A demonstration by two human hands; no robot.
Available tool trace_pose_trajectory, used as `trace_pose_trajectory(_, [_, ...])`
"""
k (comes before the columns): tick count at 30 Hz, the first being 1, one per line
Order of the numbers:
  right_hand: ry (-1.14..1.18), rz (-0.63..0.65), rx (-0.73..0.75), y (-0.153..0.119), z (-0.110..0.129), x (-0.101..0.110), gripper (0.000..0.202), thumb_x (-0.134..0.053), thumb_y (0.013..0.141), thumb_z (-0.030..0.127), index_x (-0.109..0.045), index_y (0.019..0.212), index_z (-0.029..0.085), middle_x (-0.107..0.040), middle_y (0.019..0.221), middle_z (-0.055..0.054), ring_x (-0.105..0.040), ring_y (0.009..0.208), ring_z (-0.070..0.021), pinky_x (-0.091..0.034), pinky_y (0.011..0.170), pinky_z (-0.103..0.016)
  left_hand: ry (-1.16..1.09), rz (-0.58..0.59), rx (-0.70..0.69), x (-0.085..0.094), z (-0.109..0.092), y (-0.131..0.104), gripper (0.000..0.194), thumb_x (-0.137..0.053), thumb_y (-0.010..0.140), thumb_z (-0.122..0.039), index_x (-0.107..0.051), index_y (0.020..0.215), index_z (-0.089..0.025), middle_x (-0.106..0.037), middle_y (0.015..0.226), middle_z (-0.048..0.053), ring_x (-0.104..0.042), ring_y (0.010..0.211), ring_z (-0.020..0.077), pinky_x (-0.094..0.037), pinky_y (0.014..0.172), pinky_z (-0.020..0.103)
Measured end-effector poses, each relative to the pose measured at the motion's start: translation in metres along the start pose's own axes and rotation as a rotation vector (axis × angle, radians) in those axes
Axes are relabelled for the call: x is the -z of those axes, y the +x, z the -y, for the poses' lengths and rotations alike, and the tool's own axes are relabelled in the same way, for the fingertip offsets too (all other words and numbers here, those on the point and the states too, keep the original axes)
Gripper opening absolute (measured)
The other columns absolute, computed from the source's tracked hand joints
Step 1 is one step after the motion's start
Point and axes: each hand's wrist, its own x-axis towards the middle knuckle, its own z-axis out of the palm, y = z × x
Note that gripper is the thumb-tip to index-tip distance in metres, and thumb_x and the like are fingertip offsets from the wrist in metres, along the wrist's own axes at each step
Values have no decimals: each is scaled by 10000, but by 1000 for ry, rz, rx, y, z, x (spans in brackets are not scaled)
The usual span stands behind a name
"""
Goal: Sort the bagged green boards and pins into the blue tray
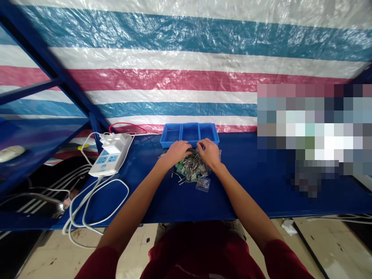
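A heap of small slim metal pieces (192,164), perhaps screws or drill bits, lies on the blue tabletop, mixed with greenish and clear scraps. My left hand (178,152) reaches over the heap's far left side, fingers stretched out and apart. At the far right side, my right hand (210,155) has its fingertips pinched together; whatever they hold is too small to make out. A small clear plastic bag (203,184) with a few metal pieces inside lies at the near edge of the heap. Just beyond both hands stands a blue three-compartment tray (190,144), with a thin piece in its left compartment.
To the left, a white power strip (108,159) with plugged-in adapters sits on the blue table (180,205); its white cable (128,190) loops over the front edge. A striped plastic sheet (174,83) hangs behind. The right side is partly pixelated.
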Motion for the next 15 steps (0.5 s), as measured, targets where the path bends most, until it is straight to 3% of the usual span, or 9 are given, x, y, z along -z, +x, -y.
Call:
trace_pose_trajectory(3, [15, 1, 2, 0, -1, -1, 182, -515, 893, 230, -677, 819, 192, -623, 767, -51, -554, 702, -178, -362, 620, -274, 8, -3, -27, 1, 6, 1, 95, -629, 845, -204, -710, 878, -168, -691, 869, 92, -646, 826, 238, -459, 733, 314])
trace_pose_trajectory(7, [43, 1, -6, 0, -2, -2, 202, -495, 898, 245, -671, 812, 193, -613, 754, -51, -545, 690, -176, -371, 636, -278, -38, -68, -48, 4, 11, 1, 165, -557, 867, -174, -716, 823, -177, -696, 812, 82, -647, 785, 226, -470, 737, 322])
trace_pose_trajectory(15, [257, -32, -24, 1, 4, 4, 314, -485, 931, 415, -679, 1016, 183, -634, 866, -58, -526, 652, -153, -427, 676, -290, -244, -418, -48, 13, -1, 3, 225, -473, 953, -262, -689, 951, -198, -701, 911, 62, -633, 894, 196, -479, 850, 339])
